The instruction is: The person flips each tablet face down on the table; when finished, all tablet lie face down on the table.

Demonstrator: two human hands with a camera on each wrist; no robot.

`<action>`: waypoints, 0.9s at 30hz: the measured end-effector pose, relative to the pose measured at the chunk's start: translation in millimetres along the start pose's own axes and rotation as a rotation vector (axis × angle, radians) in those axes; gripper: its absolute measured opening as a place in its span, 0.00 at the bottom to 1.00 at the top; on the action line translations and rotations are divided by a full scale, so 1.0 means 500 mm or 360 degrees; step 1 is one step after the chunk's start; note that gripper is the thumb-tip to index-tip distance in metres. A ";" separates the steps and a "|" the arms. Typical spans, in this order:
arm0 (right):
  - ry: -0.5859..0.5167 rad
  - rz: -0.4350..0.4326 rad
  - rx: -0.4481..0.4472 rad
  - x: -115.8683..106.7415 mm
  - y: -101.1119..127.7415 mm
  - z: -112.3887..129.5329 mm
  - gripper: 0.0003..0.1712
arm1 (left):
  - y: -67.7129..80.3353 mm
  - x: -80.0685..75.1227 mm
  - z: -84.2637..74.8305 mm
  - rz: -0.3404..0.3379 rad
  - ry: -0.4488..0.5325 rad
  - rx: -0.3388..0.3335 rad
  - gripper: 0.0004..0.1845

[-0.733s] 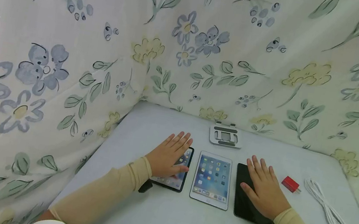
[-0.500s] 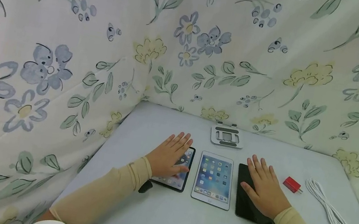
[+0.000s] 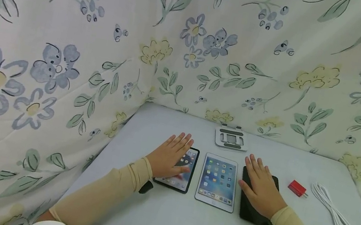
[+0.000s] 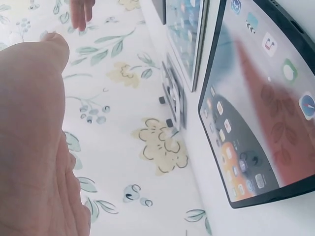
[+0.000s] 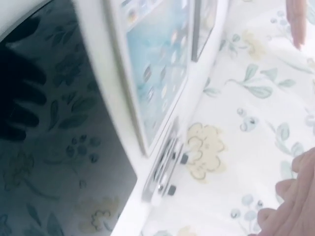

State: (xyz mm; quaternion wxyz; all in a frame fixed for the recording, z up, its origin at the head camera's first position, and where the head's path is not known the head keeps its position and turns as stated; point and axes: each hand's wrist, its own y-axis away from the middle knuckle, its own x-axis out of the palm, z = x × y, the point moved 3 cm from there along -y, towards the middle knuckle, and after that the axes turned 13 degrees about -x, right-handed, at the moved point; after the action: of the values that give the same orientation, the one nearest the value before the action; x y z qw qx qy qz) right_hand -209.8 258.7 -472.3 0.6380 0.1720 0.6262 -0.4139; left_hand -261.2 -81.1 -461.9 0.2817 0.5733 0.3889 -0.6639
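Three tablets lie side by side on the pale table. My left hand rests flat with straight fingers on the black-framed lit tablet. In the middle lies a white-framed lit tablet, untouched. My right hand lies flat on the dark-screened black tablet. In the left wrist view my palm fills the left side; in the right wrist view only my fingertips show at the lower right.
A folded silver stand sits behind the tablets by the floral cloth wall. A red charger plug and a coiled white cable lie to the right. A small black object lies under my left wrist.
My right hand has slid a little to the left and forward on the dark tablet. The view has shifted slightly. My left hand has stayed put.
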 end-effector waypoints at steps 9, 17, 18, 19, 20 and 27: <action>-0.0202 -0.0003 0.0003 0.026 -0.042 0.024 0.44 | 0.018 -0.003 0.019 0.0053 0.0035 -0.0055 0.50; -0.0237 0.0023 -0.0065 0.054 -0.088 0.048 0.44 | 0.033 0.000 0.038 0.0040 0.0011 -0.0074 0.50; -0.0245 0.0025 -0.0067 0.058 -0.093 0.052 0.44 | 0.035 0.002 0.041 0.0044 0.0003 -0.0076 0.50; -0.0247 0.0029 -0.0069 0.062 -0.098 0.055 0.44 | 0.038 0.003 0.044 0.0048 -0.0004 -0.0077 0.50; -0.0254 0.0034 -0.0071 0.067 -0.104 0.058 0.44 | 0.040 0.006 0.047 0.0057 -0.0015 -0.0083 0.49; -0.0351 0.0069 -0.0065 0.097 -0.136 0.078 0.44 | 0.054 0.023 0.065 0.0083 -0.0020 -0.0118 0.50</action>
State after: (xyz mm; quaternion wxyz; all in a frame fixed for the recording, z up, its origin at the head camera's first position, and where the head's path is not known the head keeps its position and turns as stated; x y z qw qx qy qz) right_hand -241.1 174.1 -491.6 0.7151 0.1258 0.5567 -0.4036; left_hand -258.9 -121.8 -477.0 0.3222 0.5683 0.3964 -0.6451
